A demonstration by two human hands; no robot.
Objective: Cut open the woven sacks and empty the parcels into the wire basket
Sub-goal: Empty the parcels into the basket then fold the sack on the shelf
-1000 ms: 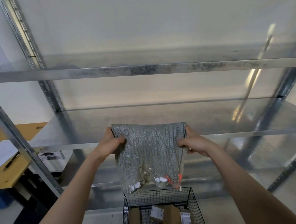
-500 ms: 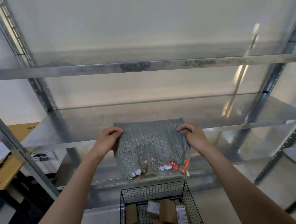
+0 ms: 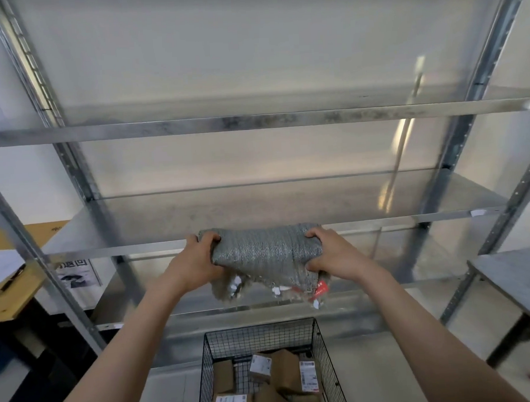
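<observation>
Two bare hands hold one grey woven plastic sack (image 3: 265, 256) at the picture's centre, in front of the lip of the galvanised steel shelf (image 3: 113, 250) and directly above the black wire basket (image 3: 258, 335) at 6 o'clock. The left hand (image 3: 196, 264) clenches the sack's 9 o'clock edge; the right hand (image 3: 334, 255) clenches its 3 o'clock edge, each grip bunching the fabric into a loose roll. The sack appears limp and emptied: brown cardboard parcels (image 3: 285, 373) with white shipping labels lie in the basket. Judged step: folding or rolling the spent sack for stowing. To do this well, keep both grips level, press out trapped air while rolling toward the frayed open end, tuck that ragged hem (image 3: 228, 292) inward, and keep the roll over the basket so any missed item falls in. A small red tag (image 3: 320, 288) with white marks hangs at the sack's 5 o'clock corner; its text is too small to read. Parcel labels carry barcodes but no legible words. A printed sheet (image 3: 74, 272) at 9 o'clock shows large characters, blurred. A black pen (image 3: 11, 280) lies on the wooden counter (image 3: 20, 301) further left.
</observation>
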